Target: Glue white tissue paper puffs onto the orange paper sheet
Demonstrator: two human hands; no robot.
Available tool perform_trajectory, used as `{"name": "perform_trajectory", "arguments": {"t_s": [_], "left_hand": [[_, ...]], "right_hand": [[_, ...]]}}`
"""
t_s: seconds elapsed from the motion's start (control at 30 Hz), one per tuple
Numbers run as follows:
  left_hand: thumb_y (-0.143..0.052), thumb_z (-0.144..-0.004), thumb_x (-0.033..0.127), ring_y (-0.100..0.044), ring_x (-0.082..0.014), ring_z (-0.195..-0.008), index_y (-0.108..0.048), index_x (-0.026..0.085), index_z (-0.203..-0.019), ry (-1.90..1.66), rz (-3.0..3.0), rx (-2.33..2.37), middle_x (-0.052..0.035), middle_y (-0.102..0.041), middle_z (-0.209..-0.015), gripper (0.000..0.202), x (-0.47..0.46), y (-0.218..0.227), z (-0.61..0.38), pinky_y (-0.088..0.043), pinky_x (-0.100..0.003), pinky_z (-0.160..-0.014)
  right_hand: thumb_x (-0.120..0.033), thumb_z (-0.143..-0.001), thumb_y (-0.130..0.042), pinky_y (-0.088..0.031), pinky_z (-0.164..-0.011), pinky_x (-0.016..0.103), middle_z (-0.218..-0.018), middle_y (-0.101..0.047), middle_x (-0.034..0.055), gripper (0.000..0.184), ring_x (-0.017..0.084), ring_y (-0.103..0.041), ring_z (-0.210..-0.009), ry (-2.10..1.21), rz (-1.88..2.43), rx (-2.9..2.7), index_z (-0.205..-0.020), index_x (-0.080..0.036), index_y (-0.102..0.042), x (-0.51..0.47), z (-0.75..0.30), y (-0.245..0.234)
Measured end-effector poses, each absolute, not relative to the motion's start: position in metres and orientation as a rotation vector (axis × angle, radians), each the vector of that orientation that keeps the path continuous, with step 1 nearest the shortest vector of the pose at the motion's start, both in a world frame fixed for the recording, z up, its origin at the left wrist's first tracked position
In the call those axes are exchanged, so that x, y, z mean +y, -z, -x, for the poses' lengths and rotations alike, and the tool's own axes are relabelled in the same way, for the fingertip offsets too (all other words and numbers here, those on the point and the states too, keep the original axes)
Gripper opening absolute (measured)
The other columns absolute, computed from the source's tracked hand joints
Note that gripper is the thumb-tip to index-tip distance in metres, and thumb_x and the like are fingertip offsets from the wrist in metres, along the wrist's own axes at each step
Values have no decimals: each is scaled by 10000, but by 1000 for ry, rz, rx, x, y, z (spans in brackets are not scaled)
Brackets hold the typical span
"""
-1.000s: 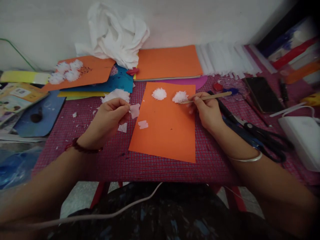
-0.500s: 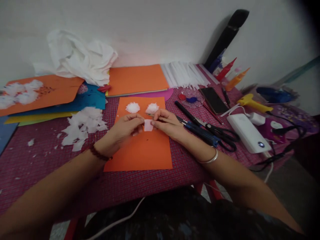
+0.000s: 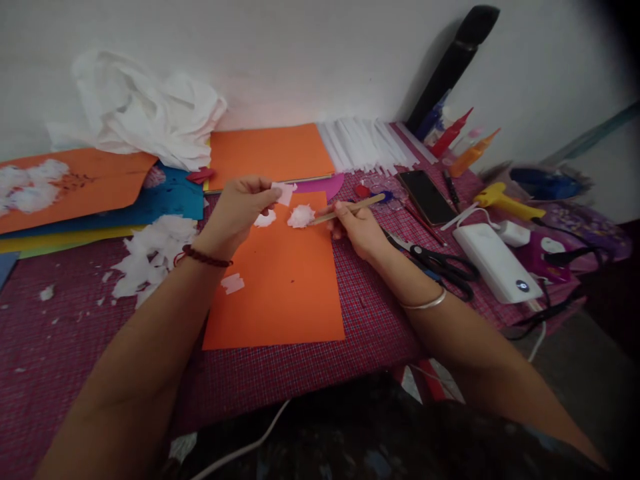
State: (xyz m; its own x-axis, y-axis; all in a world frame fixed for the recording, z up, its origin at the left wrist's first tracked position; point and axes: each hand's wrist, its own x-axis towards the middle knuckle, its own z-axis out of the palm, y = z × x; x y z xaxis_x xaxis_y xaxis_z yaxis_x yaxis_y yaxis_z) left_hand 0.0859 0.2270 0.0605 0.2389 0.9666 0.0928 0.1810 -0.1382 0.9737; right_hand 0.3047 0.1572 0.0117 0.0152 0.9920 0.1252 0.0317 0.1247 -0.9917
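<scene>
My left hand point(image 3: 239, 208) pinches a small white tissue piece point(image 3: 285, 193) above the top of an orange sheet point(image 3: 277, 280). My right hand point(image 3: 356, 228) grips a thin wooden stick point(image 3: 350, 208) whose tip touches a fluffy white tissue ball point(image 3: 301, 216) on the sheet. A second white tissue ball point(image 3: 265, 219) lies partly hidden behind my left fingers. A small folded tissue scrap point(image 3: 233, 283) rests on the sheet's left side.
A heap of cut tissue bits point(image 3: 150, 257) lies left of the sheet. Crumpled white tissue point(image 3: 145, 120) and coloured papers point(image 3: 270, 153) sit at the back. Scissors point(image 3: 443, 263), a phone point(image 3: 427, 197), a white power bank point(image 3: 497, 263), glue bottles point(image 3: 457, 143) and a glue gun point(image 3: 503, 200) crowd the right.
My hands have parted from the middle of the sheet. The left hand lifted a tissue piece toward the top edge, and the right brought the stick tip to the right tissue ball.
</scene>
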Motion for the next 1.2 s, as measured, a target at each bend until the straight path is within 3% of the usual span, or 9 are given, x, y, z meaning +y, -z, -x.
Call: {"name": "perform_trajectory", "arguments": {"t_s": [0.23,0.4,0.47,0.57,0.7,0.97,1.2], "left_hand": [[-678,-752,250,-432,-101,-562,-636,183,-668,-788,-1699,1175,19,-528,-605,116,223,-51,-78,-319,-253,-552],[-685,-713,190,-493,-104,-585,-667,161,-738,-630,-1681,1102,-6,-609,-651,42,228,-50,-77,-349,-243,-570],[-689,-685,176,-549,-119,-605,-673,163,-783,-580,-1666,1091,-23,-651,-680,100,229,-49,-75,-396,-243,-585],[-706,-661,232,-597,-143,-609,-693,177,-728,-411,-1752,1016,-40,-689,-679,88,233,-45,-71,-444,-253,-592],[-707,-652,295,-564,-133,-560,-741,193,-675,-145,-1934,877,-26,-701,-641,110,230,-41,-75,-382,-229,-533],[-604,-732,173,-542,-145,-631,-673,179,-683,-628,-2105,1227,-19,-668,-687,84,210,-25,-117,-396,-280,-626],[-566,-742,161,-577,-194,-722,-613,201,-688,-754,-2211,1327,-47,-666,-767,82,219,-7,-117,-435,-336,-705]], "right_hand": [[-779,-817,-612,-414,-442,237,-622,-583,-32,557,76,-508,-469,-1036,1198,-1284,-771,-224,-586,162,-301,4],[-687,-871,-611,-418,-434,228,-649,-605,-31,466,66,-509,-465,-1057,1220,-1258,-819,-224,-579,163,-298,4],[-627,-878,-636,-408,-427,224,-693,-650,-19,414,61,-517,-466,-1057,1210,-1267,-837,-218,-590,164,-296,4],[-562,-879,-659,-383,-413,225,-756,-705,4,356,58,-528,-465,-1036,1198,-1251,-872,-209,-617,165,-295,4],[-531,-883,-666,-370,-409,234,-797,-729,23,328,67,-549,-474,-1032,1170,-1234,-892,-204,-639,167,-294,4],[-508,-913,-653,-392,-438,229,-839,-732,20,299,60,-553,-501,-1048,1186,-1205,-920,-209,-650,167,-294,2],[-559,-932,-592,-386,-433,234,-681,-658,-15,329,85,-529,-477,-937,1197,-1075,-869,-237,-580,161,-295,-1]]}}
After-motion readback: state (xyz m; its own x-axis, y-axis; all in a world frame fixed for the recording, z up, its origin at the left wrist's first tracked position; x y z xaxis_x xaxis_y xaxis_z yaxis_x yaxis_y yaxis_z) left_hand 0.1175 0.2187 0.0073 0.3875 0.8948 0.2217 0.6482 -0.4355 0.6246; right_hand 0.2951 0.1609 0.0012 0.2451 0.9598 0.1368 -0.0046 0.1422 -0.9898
